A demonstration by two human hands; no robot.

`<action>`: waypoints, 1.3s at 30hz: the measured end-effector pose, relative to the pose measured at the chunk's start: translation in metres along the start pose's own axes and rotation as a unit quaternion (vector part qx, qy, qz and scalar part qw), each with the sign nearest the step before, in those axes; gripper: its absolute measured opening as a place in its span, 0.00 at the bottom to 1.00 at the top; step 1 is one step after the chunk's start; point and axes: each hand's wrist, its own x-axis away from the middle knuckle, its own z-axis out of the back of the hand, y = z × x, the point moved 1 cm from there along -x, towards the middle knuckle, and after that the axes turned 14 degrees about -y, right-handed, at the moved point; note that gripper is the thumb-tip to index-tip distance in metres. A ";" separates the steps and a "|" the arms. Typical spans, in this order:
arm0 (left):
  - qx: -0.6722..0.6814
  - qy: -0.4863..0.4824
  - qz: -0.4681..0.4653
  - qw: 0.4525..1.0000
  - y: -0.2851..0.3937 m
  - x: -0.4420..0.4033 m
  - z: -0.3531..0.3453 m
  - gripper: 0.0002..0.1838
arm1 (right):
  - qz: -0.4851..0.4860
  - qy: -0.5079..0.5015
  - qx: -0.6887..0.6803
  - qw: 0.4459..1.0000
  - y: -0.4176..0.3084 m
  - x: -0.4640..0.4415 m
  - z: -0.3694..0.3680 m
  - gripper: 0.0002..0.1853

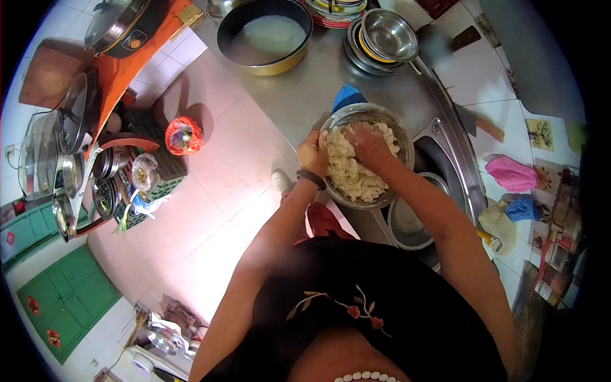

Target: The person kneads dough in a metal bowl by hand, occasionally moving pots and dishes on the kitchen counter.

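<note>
A metal bowl (402, 127) of rough, shaggy dough (356, 179) sits on the steel counter, at the edge of the sink. My left hand (313, 154), with a dark band at the wrist, grips the bowl's left rim. Inside the bowl my right hand (368, 145) is pressed into the upper part of the dough, its fingers curled into it and partly smeared by motion. A blue cloth (347, 97) shows beyond the bowl's far rim.
A big pan of whitish liquid (267, 38) and stacked metal bowls (389, 37) stand farther back on the counter. In the sink to the right sits another basin (407, 223). A cleaver (468, 120) lies beyond the sink's edge. A red bag (183, 135) is on the left.
</note>
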 end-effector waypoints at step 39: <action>0.088 0.038 -0.066 0.993 -0.011 -0.003 -0.004 0.16 | 0.056 0.016 -0.111 0.992 -0.022 0.035 -0.036 0.15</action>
